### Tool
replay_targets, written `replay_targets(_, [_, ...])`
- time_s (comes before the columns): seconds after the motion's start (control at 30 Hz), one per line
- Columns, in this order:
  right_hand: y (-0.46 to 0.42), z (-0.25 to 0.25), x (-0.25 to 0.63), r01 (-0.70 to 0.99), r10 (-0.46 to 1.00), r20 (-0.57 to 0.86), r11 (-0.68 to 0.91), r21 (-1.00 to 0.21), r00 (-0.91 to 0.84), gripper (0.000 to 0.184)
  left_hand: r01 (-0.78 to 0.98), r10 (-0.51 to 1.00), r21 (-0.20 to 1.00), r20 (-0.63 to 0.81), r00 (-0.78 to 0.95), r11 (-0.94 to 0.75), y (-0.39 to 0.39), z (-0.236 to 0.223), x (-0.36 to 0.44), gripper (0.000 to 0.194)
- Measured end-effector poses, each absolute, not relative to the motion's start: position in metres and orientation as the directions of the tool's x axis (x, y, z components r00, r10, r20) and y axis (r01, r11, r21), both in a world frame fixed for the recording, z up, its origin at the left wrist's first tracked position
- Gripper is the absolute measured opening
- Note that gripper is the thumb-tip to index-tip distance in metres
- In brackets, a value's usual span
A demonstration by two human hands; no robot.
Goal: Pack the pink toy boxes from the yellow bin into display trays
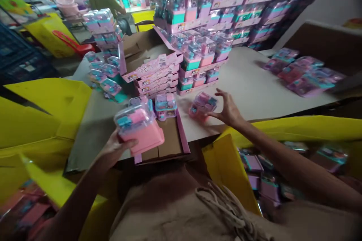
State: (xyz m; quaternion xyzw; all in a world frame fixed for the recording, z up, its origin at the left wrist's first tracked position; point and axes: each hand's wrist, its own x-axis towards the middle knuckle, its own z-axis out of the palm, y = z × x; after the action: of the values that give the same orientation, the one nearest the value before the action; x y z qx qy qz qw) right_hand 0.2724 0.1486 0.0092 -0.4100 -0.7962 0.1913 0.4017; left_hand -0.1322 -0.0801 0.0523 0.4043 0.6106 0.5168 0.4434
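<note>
My left hand (113, 148) grips a pink toy box with a clear domed lid (141, 130), tilted above the near end of a shallow cardboard display tray (162, 147). At the tray's far end stand a purple-and-teal toy box (166, 105) and another partly hidden behind the held one. My right hand (227, 111) is open on the right, thumb and forefinger spread beside another pink clear-lidded toy box (202, 106) on the table. The thumb overlaps that box's edge; whether it touches is unclear.
Behind the tray rise stacked empty pink trays (158, 77), an open carton (147, 45) and filled trays (198, 52). More boxes lie right (305, 69) and left (103, 71). Yellow bins (226, 158) with toy boxes flank me. A person (104, 2) is in the background.
</note>
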Motion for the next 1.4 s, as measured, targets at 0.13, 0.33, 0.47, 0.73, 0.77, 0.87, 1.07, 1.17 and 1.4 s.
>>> replay_targets(0.13, [0.097, 0.050, 0.222, 0.258, 0.640, 0.543, 0.743, -0.617, -0.544, 0.073, -0.050, 0.942, 0.974, -0.228, -0.247, 0.223, -0.072, 0.044, -0.106, 0.074])
replay_targets(0.33, [0.067, 0.064, 0.153, -0.060, 0.415, 0.374, 0.599, -0.798, -0.830, 0.097, -0.004, 0.986, 0.989, -0.151, -0.066, 0.151, -0.069, 0.042, -0.084, 0.082])
replay_targets(0.47, [0.064, 0.059, 0.156, -0.044, 0.336, 0.346, 0.660, -0.750, -0.876, 0.109, 0.029, 0.994, 0.995, -0.091, -0.063, 0.093, -0.085, 0.025, -0.081, 0.091])
replay_targets(0.73, [0.077, 0.045, 0.136, 0.085, 0.312, 0.344, 0.836, -0.542, -0.885, 0.102, 0.572, 0.880, 0.808, 0.160, -0.447, 0.144, -0.091, -0.044, -0.116, 0.070])
replay_targets(0.77, [0.081, 0.044, 0.126, 0.092, 0.312, 0.336, 0.840, -0.535, -0.889, 0.100, 0.597, 0.843, 0.773, 0.164, -0.512, 0.212, -0.087, -0.053, -0.119, 0.062])
replay_targets(0.87, [0.089, 0.038, 0.096, 0.086, 0.273, 0.290, 0.847, -0.525, -0.917, 0.099, 0.614, 0.839, 0.731, 0.107, -0.534, 0.297, -0.078, -0.071, -0.124, 0.042])
replay_targets(1.07, [0.103, 0.023, 0.074, 0.092, 0.253, 0.261, 0.859, -0.504, -0.932, 0.104, 0.510, 0.950, 0.840, -0.020, -0.311, 0.185, -0.093, -0.061, -0.144, 0.057])
replay_targets(1.17, [0.108, 0.024, 0.072, 0.113, 0.262, 0.242, 0.862, -0.495, -0.934, 0.106, 0.491, 0.949, 0.858, 0.010, -0.316, 0.155, -0.099, -0.031, -0.153, 0.082])
replay_targets(1.4, [0.094, 0.030, 0.063, 0.197, 0.279, 0.174, 0.904, -0.378, -0.944, 0.105, 0.610, 0.883, 0.789, 0.331, -0.333, -0.066, -0.056, 0.030, -0.148, 0.060])
